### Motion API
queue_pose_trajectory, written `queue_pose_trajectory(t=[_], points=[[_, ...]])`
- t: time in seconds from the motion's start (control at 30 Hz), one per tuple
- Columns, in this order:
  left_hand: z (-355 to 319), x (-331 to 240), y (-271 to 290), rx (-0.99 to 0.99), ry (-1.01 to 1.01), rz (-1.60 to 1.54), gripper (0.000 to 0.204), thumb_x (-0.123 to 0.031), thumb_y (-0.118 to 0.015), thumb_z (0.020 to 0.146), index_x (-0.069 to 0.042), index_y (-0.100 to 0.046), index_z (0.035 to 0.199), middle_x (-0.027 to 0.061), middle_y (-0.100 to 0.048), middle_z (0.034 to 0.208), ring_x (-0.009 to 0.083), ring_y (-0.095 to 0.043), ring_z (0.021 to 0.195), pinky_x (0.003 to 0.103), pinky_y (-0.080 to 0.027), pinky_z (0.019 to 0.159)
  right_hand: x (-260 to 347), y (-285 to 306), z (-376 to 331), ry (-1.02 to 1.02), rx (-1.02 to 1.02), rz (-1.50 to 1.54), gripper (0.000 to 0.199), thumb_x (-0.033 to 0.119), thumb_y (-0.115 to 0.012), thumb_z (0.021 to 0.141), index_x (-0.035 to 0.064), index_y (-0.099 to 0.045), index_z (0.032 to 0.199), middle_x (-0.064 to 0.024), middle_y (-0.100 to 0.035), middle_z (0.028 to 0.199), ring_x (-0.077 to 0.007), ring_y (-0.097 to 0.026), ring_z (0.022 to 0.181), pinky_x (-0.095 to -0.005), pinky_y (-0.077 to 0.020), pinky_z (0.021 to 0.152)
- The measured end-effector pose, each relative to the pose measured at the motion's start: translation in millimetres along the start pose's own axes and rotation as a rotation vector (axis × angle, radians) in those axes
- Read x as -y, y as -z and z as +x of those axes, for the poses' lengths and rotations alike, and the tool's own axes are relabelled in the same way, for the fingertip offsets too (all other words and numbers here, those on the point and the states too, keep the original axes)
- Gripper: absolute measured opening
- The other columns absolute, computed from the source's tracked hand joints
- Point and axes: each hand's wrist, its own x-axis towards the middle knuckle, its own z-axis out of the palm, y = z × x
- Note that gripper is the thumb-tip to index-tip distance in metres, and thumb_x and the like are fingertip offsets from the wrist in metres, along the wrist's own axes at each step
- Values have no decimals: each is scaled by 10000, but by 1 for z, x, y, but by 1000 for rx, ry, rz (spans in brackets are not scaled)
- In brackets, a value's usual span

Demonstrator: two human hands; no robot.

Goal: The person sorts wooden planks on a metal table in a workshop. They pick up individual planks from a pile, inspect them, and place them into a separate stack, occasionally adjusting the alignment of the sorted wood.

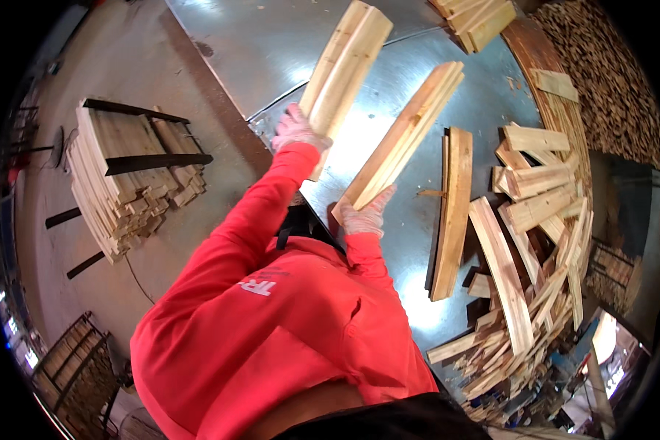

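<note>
Woodworking workshop: broad metal worktable [235, 44], stacked boards [106, 192], heaped wood pieces [522, 364]

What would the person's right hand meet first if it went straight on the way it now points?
Most likely the boards it is touching, since their near end lies just ahead of the right hand. Past them the metal tabletop shows, though depth is unclear in this wide view.

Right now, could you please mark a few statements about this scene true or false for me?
1. The left hand and right hand are gloved. True.
2. The left hand touches light wooden boards. True.
3. The right hand touches nothing. False: it touches a second set of boards.
4. The person's top is blue. False: the top is red.
5. A jumbled wood pile lies toward the picture's right. True.
</note>
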Motion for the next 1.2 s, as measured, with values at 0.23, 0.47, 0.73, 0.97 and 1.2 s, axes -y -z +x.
queue_pose_trajectory(t=[0.23, 0.47, 0.73, 0.97, 1.2], points=[[-27, -24, -28, 77, -194, -87, 914, -336, -775, 666, -81, -271, 1384, 197, -562, 1225, 358, -564, 1132, 427, -447, 948, -20, 1, 3, 164, -56, -64, 1119, 331, -691, 717, 21, 61, 1485, -282, -438, 1359, -428, -526, 1159, -398, -416, 999], [-14, -1, -47, 303, -459, -331, 634, -392, -711, 731, -79, -526, 1251, 162, -665, 1004, 287, -646, 897, 359, -505, 817, -20, 9, 2, 236, 11, -31, 1170, 307, -731, 680, -40, 66, 1462, -279, -373, 1404, -414, -468, 1226, -362, -397, 1024], [5, -9, -38, 407, -445, -256, 573, -512, -640, 778, -62, -613, 1132, 190, -669, 989, 308, -655, 889, 386, -508, 802, -42, 5, 23, 216, 18, 99, 1162, 258, -738, 705, 10, 93, 1478, -270, -494, 1296, -393, -553, 1134, -360, -439, 978], [-48, 15, -29, 475, -470, -501, 899, -549, -605, 817, 2, -271, 1444, 248, -548, 1258, 375, -533, 1179, 375, -428, 974, -40, 17, 51, 597, 189, -123, 1038, 420, -614, 836, 30, 106, 1473, -296, -568, 1174, -438, -605, 987, -441, -501, 837], [-72, -4, -43, 35, -367, -160, 1096, -484, -705, 721, 13, -92, 1482, 233, -470, 1348, 360, -539, 1172, 392, -422, 1003, -101, -15, 73, 516, 561, 498, 707, 325, -525, 936, -57, -212, 1442, -230, -560, 1244, -323, -570, 1121, -363, -432, 958]])
